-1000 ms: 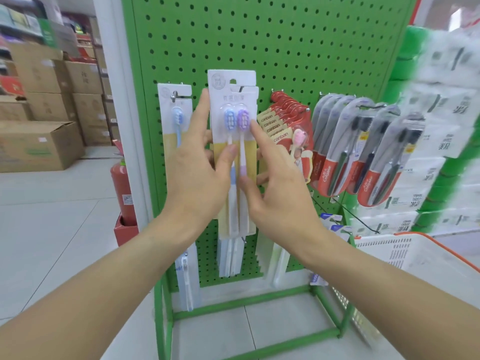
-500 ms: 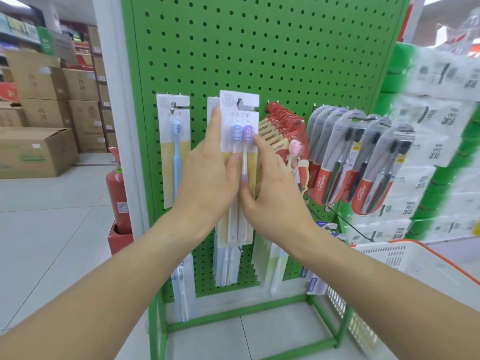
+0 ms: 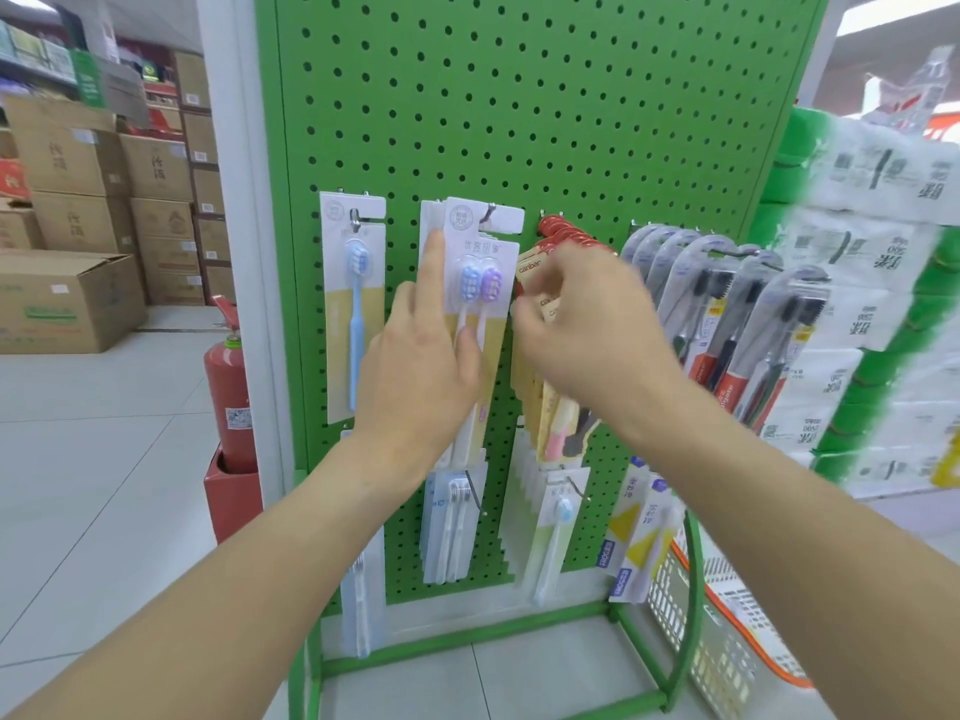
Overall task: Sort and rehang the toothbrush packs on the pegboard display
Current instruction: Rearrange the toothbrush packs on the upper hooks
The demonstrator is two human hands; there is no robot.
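Hanging twin pack (image 3: pixel 480 304) between hands

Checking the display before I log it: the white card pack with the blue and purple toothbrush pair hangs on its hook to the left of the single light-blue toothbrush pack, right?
Not quite. The head view shows the white card pack with the blue and purple toothbrush pair hanging on its hook to the right of the single light-blue toothbrush pack, not to its left. The left hand rests against the pair pack.

Retail shop — green pegboard display (image 3: pixel 519 96) hung with toothbrush packs (image 3: pixel 480 304), stacked cardboard cartons (image 3: pixel 78 163), shopping basket (image 3: pixel 727 641)
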